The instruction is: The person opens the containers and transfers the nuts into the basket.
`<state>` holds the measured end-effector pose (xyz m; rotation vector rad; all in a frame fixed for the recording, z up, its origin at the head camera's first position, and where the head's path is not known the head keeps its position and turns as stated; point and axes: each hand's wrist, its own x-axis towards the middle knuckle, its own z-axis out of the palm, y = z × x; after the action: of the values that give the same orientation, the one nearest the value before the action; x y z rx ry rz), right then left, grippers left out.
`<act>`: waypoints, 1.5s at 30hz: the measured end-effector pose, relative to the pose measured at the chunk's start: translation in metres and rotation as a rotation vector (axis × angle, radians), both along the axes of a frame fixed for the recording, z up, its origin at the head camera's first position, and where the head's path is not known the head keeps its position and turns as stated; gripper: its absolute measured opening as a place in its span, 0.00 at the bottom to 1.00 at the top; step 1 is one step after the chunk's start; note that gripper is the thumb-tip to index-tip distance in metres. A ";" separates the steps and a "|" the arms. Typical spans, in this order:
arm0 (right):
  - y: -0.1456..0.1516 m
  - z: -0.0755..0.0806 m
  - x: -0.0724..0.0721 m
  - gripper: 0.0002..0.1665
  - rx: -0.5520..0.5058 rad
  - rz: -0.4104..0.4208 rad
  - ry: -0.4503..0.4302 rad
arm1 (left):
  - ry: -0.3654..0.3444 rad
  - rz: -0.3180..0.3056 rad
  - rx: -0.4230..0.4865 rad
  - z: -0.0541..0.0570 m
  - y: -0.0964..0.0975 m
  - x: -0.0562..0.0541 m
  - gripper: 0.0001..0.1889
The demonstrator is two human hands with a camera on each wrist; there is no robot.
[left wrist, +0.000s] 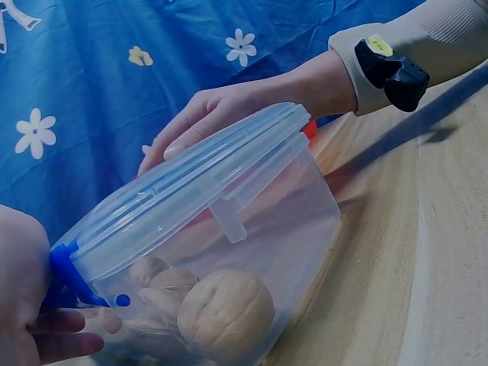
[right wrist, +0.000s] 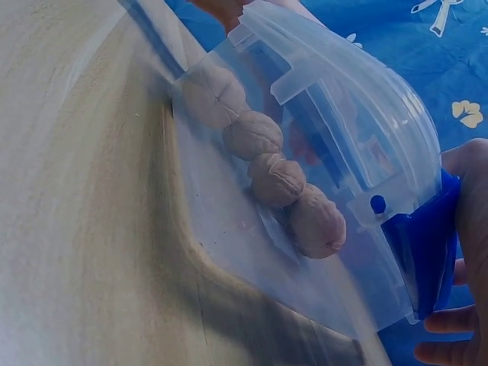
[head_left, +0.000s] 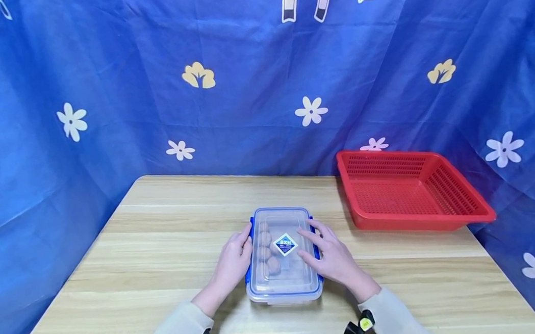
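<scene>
A clear plastic food container (head_left: 284,284) with a blue seal line and a diamond label stands on the table, its lid on. Several walnuts (right wrist: 276,180) lie inside, lined up along its left side in the head view. My left hand (head_left: 233,255) rests along the left side, at a blue latch (left wrist: 70,274), with fingertips beside and below it. On the opposite side my right hand (head_left: 330,252) spreads its fingers over the lid edge. The right wrist view shows the right-side blue latch (right wrist: 424,248) angled outward, with my fingers beside it.
A red perforated plastic basket (head_left: 404,221) sits at the table's back right, its corner reaching over the right edge. Behind the wooden table (head_left: 161,229) hangs a blue curtain (head_left: 246,112) with flower prints.
</scene>
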<state>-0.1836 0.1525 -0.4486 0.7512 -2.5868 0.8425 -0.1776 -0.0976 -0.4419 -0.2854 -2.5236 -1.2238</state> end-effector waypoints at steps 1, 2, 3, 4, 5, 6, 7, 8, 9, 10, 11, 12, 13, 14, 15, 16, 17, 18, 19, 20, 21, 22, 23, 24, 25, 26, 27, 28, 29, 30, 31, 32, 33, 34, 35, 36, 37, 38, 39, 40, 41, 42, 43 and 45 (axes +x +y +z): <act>0.000 0.000 0.000 0.29 0.000 0.000 -0.005 | 0.000 0.000 0.002 0.000 0.000 0.000 0.20; 0.000 0.000 -0.001 0.29 -0.001 0.002 -0.011 | -0.002 -0.001 0.002 0.000 0.000 0.000 0.20; 0.000 0.000 -0.001 0.29 -0.002 0.002 -0.016 | -0.004 -0.003 0.001 0.001 0.000 0.000 0.20; 0.000 0.001 -0.001 0.29 -0.002 0.001 -0.022 | -0.005 -0.005 0.001 0.001 0.000 -0.001 0.20; 0.000 0.001 -0.001 0.29 -0.003 0.000 -0.027 | -0.008 -0.006 0.001 0.001 0.000 -0.001 0.20; 0.000 0.001 -0.001 0.29 -0.003 -0.001 -0.029 | -0.011 -0.006 0.001 0.001 0.000 -0.001 0.20; 0.000 0.000 -0.001 0.29 -0.003 -0.002 -0.029 | -0.012 -0.005 0.000 0.001 0.000 -0.001 0.20; 0.000 0.000 -0.002 0.29 -0.003 -0.003 -0.028 | -0.015 -0.004 0.001 0.001 0.000 -0.001 0.20; 0.000 0.000 -0.002 0.29 -0.003 -0.005 -0.025 | -0.016 -0.004 0.004 0.001 0.000 -0.001 0.20; 0.000 0.000 -0.002 0.29 -0.006 -0.004 -0.021 | -0.021 -0.002 0.012 0.001 0.000 -0.002 0.20; 0.000 0.000 -0.002 0.29 -0.004 -0.002 -0.017 | -0.025 -0.001 0.018 0.001 0.000 -0.002 0.20; 0.000 0.000 -0.003 0.29 -0.005 0.000 -0.015 | -0.029 0.001 0.024 0.001 -0.001 -0.002 0.20; 0.000 0.000 -0.003 0.28 -0.005 0.003 -0.013 | -0.031 0.001 0.030 0.001 -0.001 -0.003 0.20; -0.001 0.001 -0.003 0.28 -0.005 0.005 -0.012 | -0.038 0.001 0.038 0.001 -0.001 -0.003 0.20; -0.001 0.001 -0.003 0.28 -0.005 0.007 -0.012 | -0.041 0.001 0.045 0.001 -0.001 -0.003 0.20; -0.001 0.000 -0.003 0.28 -0.004 0.008 -0.014 | -0.044 0.002 0.051 0.002 -0.001 -0.002 0.20; -0.001 0.000 -0.003 0.28 -0.002 0.007 -0.014 | -0.044 0.004 0.053 0.001 -0.001 -0.002 0.20; -0.002 -0.001 -0.003 0.28 -0.003 0.007 -0.014 | -0.044 0.005 0.056 0.001 -0.001 -0.002 0.19; -0.002 -0.001 -0.003 0.28 -0.003 0.005 -0.014 | -0.045 0.007 0.058 0.001 -0.001 -0.002 0.19; -0.002 -0.001 -0.004 0.28 -0.004 0.003 -0.014 | -0.046 0.009 0.060 0.001 -0.001 -0.002 0.19; -0.001 -0.002 -0.003 0.28 -0.007 0.002 -0.013 | -0.048 0.010 0.063 0.001 -0.001 -0.002 0.19; -0.001 -0.002 -0.003 0.28 -0.006 0.001 -0.012 | -0.052 0.012 0.065 0.000 -0.001 -0.002 0.19; -0.001 -0.002 -0.003 0.28 -0.007 0.002 -0.011 | -0.055 0.016 0.067 0.000 0.000 -0.002 0.19; -0.001 -0.002 -0.003 0.28 -0.007 0.001 -0.011 | -0.055 0.018 0.068 -0.001 0.000 -0.002 0.20; -0.001 -0.002 -0.003 0.28 -0.006 0.002 -0.011 | -0.058 0.021 0.072 -0.001 0.000 -0.002 0.20; -0.001 -0.002 -0.003 0.28 -0.004 0.002 -0.012 | -0.056 0.022 0.076 -0.001 0.000 -0.002 0.20; -0.001 -0.002 -0.003 0.28 -0.003 0.002 -0.013 | -0.055 0.022 0.077 -0.001 0.000 -0.002 0.20; -0.001 -0.002 -0.004 0.28 -0.001 0.002 -0.014 | -0.053 0.024 0.077 -0.002 0.000 -0.002 0.20; -0.001 -0.002 -0.004 0.28 0.000 0.003 -0.016 | -0.051 0.025 0.079 -0.002 0.001 -0.002 0.20; -0.001 -0.002 -0.004 0.28 0.001 0.004 -0.017 | -0.050 0.026 0.080 -0.002 0.001 -0.002 0.20; -0.001 -0.002 -0.004 0.28 0.002 0.005 -0.020 | -0.048 0.030 0.084 -0.002 0.001 -0.002 0.19; -0.001 -0.002 -0.004 0.28 0.003 0.005 -0.022 | -0.045 0.033 0.082 -0.002 0.001 -0.002 0.19; -0.001 -0.002 -0.004 0.29 0.003 0.006 -0.023 | -0.044 0.036 0.083 -0.003 0.001 -0.002 0.19; -0.001 -0.002 -0.004 0.29 0.004 0.007 -0.025 | -0.044 0.040 0.084 -0.003 0.001 -0.003 0.20; -0.001 -0.001 -0.004 0.29 0.003 0.007 -0.025 | -0.041 0.042 0.085 -0.003 0.001 -0.003 0.20; -0.001 -0.001 -0.004 0.29 0.004 0.006 -0.024 | -0.039 0.042 0.086 -0.003 0.001 -0.003 0.20; -0.001 -0.001 -0.004 0.29 0.002 0.006 -0.025 | -0.034 0.042 0.085 -0.002 0.001 -0.003 0.20; -0.001 -0.001 -0.004 0.28 0.001 0.007 -0.021 | -0.034 0.041 0.083 -0.002 0.001 -0.003 0.20; -0.001 0.000 -0.004 0.28 0.000 0.008 -0.020 | -0.031 0.038 0.080 -0.001 0.001 -0.003 0.20; -0.001 0.000 -0.003 0.28 -0.002 0.008 -0.020 | -0.031 0.036 0.078 -0.001 0.001 -0.003 0.20; -0.001 0.000 -0.003 0.28 -0.002 0.008 -0.019 | -0.029 0.033 0.075 0.000 0.001 -0.003 0.19; -0.001 0.000 -0.003 0.28 -0.002 0.008 -0.019 | -0.028 0.032 0.070 0.000 0.001 -0.003 0.19; -0.001 0.000 -0.003 0.28 -0.003 0.009 -0.018 | -0.027 0.032 0.066 0.000 0.001 -0.002 0.19; -0.001 0.001 -0.002 0.28 -0.003 0.010 -0.016 | -0.028 0.030 0.062 0.000 0.001 -0.002 0.19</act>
<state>-0.1856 0.1510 -0.4476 0.7600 -2.5972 0.8585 -0.1796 -0.0965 -0.4420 -0.2165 -2.4988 -1.3006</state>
